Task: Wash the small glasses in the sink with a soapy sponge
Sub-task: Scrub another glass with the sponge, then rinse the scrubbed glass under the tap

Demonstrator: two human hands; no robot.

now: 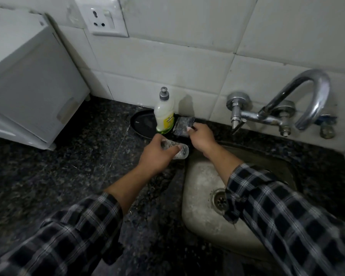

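Clear glass (180, 152) sideways in gripping left hand (155, 156) — grey sponge (182, 124) pinched by right hand (202, 140)

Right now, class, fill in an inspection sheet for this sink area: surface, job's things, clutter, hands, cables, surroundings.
Surface: dark speckled counter with a steel sink set into it.
Job's things: small glass tipped sideways over the counter; sponge beside the soap bottle, which stands on a black tray.
Clutter: nothing seen.
Hands: left hand grips the glass; right hand pinches the sponge's edge.
Cables: nothing seen.
Surroundings: tap, wall socket, white appliance, tiled wall.
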